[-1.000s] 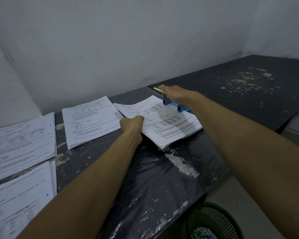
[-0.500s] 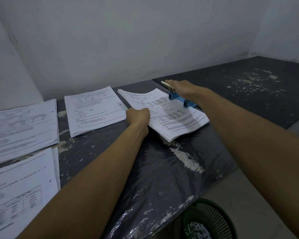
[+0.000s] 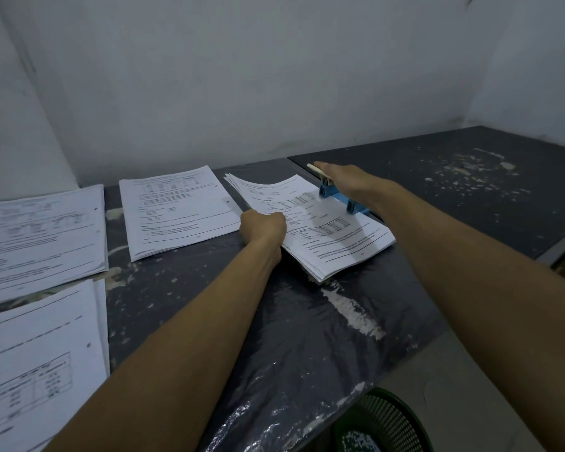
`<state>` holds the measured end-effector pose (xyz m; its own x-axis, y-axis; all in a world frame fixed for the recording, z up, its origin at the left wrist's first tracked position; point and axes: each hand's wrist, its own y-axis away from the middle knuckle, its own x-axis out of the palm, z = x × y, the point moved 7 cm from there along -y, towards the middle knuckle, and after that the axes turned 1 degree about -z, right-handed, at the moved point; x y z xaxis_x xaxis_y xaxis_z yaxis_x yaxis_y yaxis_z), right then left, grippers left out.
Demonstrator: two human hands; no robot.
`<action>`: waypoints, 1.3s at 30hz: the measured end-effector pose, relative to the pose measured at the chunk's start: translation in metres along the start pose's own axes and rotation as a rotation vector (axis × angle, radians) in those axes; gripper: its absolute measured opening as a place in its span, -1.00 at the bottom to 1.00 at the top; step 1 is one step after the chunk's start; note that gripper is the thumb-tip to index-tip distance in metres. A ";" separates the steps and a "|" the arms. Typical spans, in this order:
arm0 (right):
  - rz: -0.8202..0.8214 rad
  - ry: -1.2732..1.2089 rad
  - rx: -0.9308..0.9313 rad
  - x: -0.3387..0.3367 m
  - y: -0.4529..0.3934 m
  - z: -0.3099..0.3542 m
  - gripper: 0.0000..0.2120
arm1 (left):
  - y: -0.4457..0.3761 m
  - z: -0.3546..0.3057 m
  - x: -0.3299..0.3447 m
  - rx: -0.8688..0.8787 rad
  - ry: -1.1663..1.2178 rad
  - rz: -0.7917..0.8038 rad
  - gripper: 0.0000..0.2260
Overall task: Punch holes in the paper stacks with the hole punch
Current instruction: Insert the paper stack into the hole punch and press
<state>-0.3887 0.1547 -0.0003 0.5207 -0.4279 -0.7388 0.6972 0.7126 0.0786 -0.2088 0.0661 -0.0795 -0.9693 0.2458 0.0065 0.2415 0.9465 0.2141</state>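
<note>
A thick stack of printed paper (image 3: 333,236) lies skewed on the dark table, its far right edge pushed into a blue hole punch (image 3: 338,197). My right hand (image 3: 346,181) lies flat on top of the punch, fingers straight, pressing its lever. My left hand (image 3: 263,225) grips the stack's left edge with curled fingers; the stack's far left corner curls up a little.
Three more paper stacks lie to the left: one (image 3: 177,210) beside the worked stack, one (image 3: 40,236) at far left, one (image 3: 36,363) near the front left. A green mesh bin (image 3: 385,425) stands below the table's front edge. The white wall runs close behind the table (image 3: 470,197).
Both hands keep their hold on the stack and the punch; only my head has shifted slightly, so everything sits a little differently in view.
</note>
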 end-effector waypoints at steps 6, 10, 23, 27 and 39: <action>0.002 0.134 -0.141 0.014 0.003 0.004 -0.46 | 0.000 0.000 0.001 0.000 -0.005 0.020 -0.71; -0.037 0.238 -0.213 0.020 0.003 0.005 -0.48 | -0.001 -0.001 0.002 0.013 -0.009 0.028 -0.69; -0.106 0.377 -0.256 0.024 0.006 0.007 -0.50 | 0.000 -0.001 0.001 0.019 0.007 0.047 -0.67; -0.141 0.408 -0.282 0.023 0.009 0.011 -0.51 | -0.001 -0.001 0.002 0.016 0.016 0.060 -0.66; -0.109 0.786 -0.260 0.053 0.016 -0.004 -0.47 | -0.001 -0.001 0.001 0.012 0.013 0.056 -0.68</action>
<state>-0.3516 0.1457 -0.0404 -0.1054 -0.0579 -0.9927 0.5376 0.8365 -0.1059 -0.2099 0.0650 -0.0791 -0.9547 0.2960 0.0304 0.2959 0.9338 0.2011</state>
